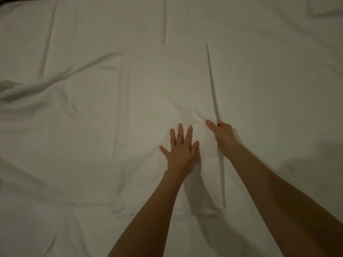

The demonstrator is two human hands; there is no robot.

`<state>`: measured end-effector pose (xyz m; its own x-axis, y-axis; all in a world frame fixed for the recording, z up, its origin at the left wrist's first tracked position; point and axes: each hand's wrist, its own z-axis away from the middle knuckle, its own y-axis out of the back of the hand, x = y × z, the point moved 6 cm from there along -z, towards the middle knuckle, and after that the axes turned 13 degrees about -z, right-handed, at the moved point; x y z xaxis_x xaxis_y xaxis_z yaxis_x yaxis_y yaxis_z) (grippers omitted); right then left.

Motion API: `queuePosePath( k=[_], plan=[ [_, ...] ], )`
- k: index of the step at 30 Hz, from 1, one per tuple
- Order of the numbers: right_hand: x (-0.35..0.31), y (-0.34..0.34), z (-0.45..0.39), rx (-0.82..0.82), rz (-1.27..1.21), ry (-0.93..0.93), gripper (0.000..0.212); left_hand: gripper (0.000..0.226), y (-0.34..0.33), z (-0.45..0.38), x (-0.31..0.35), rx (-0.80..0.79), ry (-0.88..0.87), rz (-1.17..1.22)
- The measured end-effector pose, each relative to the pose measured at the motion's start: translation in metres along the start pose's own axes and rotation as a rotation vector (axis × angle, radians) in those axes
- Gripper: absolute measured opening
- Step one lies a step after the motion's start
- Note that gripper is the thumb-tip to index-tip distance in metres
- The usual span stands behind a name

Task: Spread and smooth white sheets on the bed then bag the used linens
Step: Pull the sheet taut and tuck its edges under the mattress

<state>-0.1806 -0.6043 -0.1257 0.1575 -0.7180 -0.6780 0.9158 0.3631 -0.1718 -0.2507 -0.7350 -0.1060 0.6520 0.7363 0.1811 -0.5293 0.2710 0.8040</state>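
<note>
A folded white sheet [163,86] lies in the middle of the bed, on top of a larger white sheet [269,89] that fills the view. My left hand [179,151] presses flat on the folded sheet, fingers spread and straight. Just to its right, my right hand [223,135] grips the folded sheet's right edge, with the thumb on top and the fingers curled under the fold. A raised crease [212,84] runs away from that hand along the edge.
Loose wrinkles and a bunched fold [27,89] lie at the left of the bed. Straight fold creases [164,19] cross the sheet at the top. A corner of another white cloth [328,6] shows at the top right.
</note>
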Motion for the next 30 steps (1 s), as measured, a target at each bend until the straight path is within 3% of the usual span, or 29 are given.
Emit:
queuePosePath(
  k=[5, 7, 11, 16, 20, 26, 30],
  plan=[
    [-0.059, 0.127, -0.008, 0.140, 0.015, 0.057, 0.026, 0.054, -0.018, -0.004, 0.107, -0.051, -0.131, -0.029],
    [-0.081, 0.176, -0.008, 0.154, 0.011, 0.078, 0.021, 0.056, -0.028, -0.003, 0.154, -0.072, -0.175, -0.037],
    [-0.112, 0.250, -0.013, 0.171, 0.031, 0.079, 0.028, 0.097, -0.045, 0.002, 0.233, -0.054, -0.219, -0.040],
    [-0.131, 0.322, -0.018, 0.224, 0.059, 0.088, 0.028, 0.098, -0.068, 0.005, 0.300, -0.074, -0.296, -0.090],
    [-0.120, 0.351, -0.018, 0.297, 0.052, 0.108, 0.029, 0.060, -0.087, 0.007, 0.315, -0.127, -0.315, -0.193],
    [-0.081, 0.370, 0.011, 0.175, 0.163, -0.132, 0.021, 0.059, -0.087, 0.011, 0.308, -0.100, -0.360, -0.327],
    [-0.083, 0.374, 0.019, 0.208, 0.321, -0.015, 0.026, 0.058, -0.085, 0.020, 0.294, -0.090, -0.355, -0.353]
  ],
)
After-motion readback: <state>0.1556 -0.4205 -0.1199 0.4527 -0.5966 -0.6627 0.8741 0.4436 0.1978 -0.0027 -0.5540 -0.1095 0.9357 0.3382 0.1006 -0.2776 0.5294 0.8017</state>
